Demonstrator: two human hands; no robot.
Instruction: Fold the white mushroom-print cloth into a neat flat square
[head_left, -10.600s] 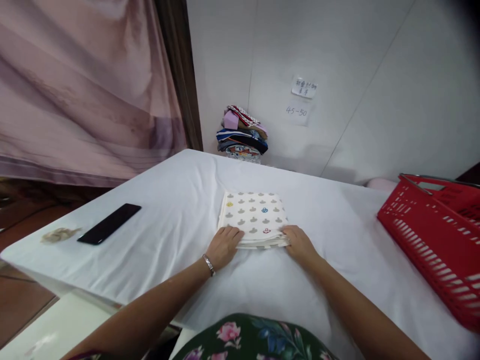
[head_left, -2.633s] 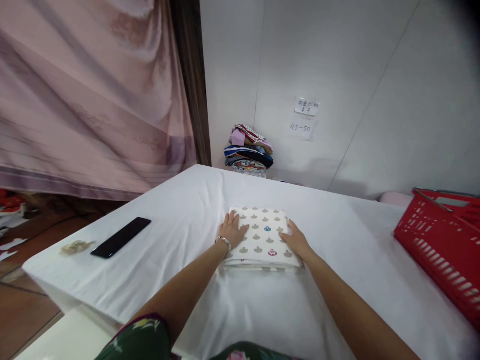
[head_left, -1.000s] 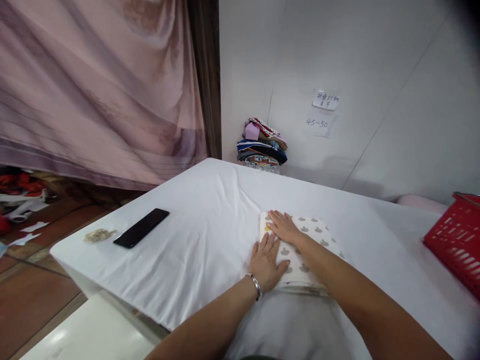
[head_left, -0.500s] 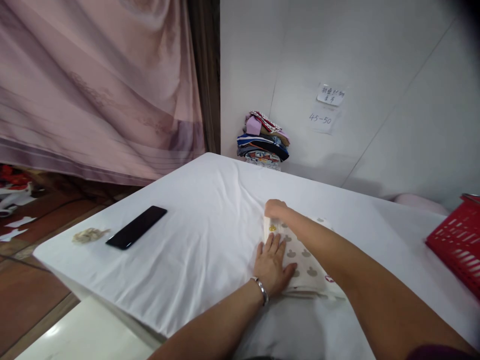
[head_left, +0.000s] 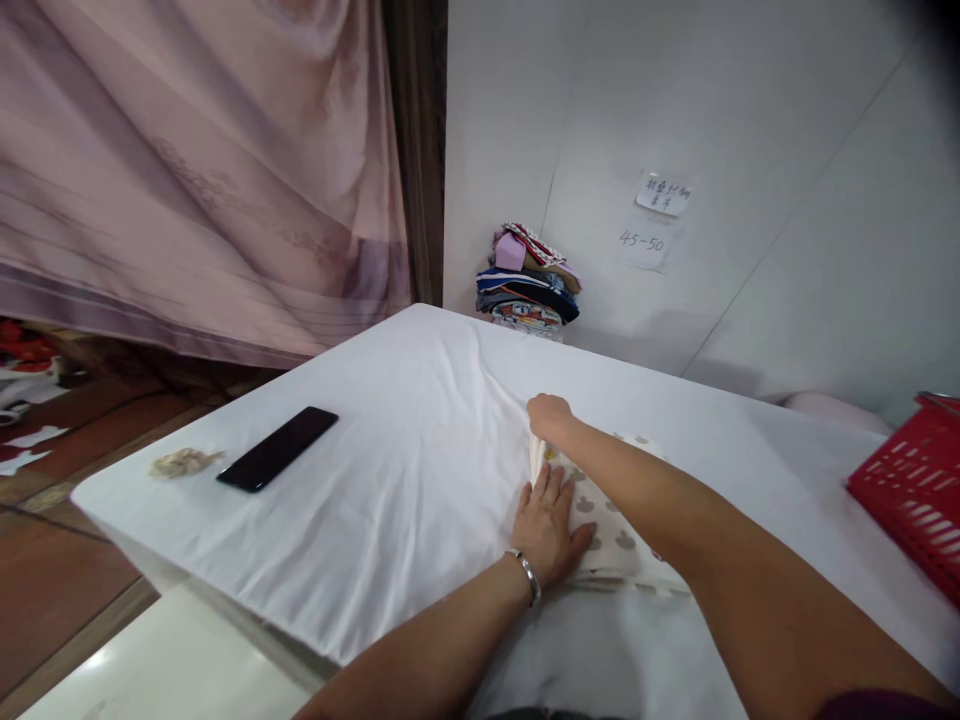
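A cream cloth (head_left: 616,545) with grey printed shapes lies folded in layers on the white-covered table (head_left: 390,470). My left hand (head_left: 546,530) rests flat on its left part, fingers spread, a silver bracelet at the wrist. At the cloth's far left corner my right hand (head_left: 550,415) is closed on the edge, which is lifted a little into upright folds. The right forearm crosses over the cloth and hides much of its right side. A small yellow print shows between the two hands.
A black phone (head_left: 279,448) and a small beige clump (head_left: 184,461) lie on the table's left. A pile of folded fabrics (head_left: 529,280) stands by the far wall. A red plastic basket (head_left: 911,485) is at the right edge. A pink curtain (head_left: 202,180) hangs at left.
My right hand has raised the cloth's far left edge slightly, so white folds stand up and partly cover the yellow print. My left hand stays pressed on the cloth.
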